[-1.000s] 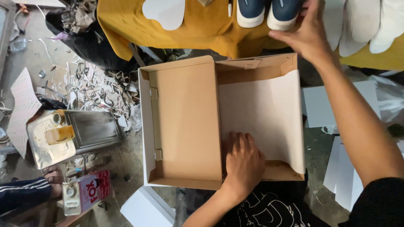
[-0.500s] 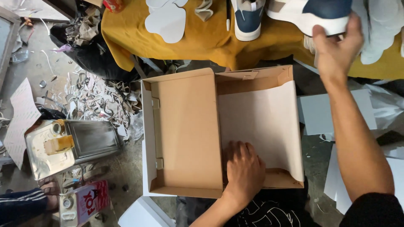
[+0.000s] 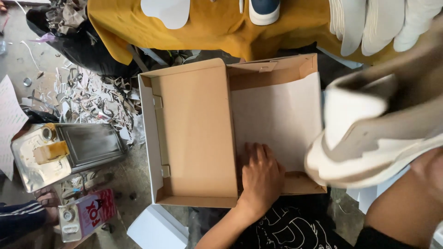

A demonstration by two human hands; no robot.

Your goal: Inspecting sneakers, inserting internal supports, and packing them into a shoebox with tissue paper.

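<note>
Head view: your left hand (image 3: 262,177) is lying flat, fingers spread, pressing the white tissue sheet (image 3: 277,115) inside the open brown cardboard shoebox (image 3: 198,133). Your right hand (image 3: 427,170), mostly out of frame, is apparently gripping a blurred white sneaker (image 3: 364,138) beside the box's right wall.

Left hand (image 3: 261,177) flat on paper (image 3: 277,115) in open shoebox (image 3: 194,133); right grip holds blurred white shoe (image 3: 364,138)

Brown cardboard box (image 3: 198,138), white paper lining (image 3: 277,120); blurred shoe (image 3: 369,143) seemingly cream.
</note>
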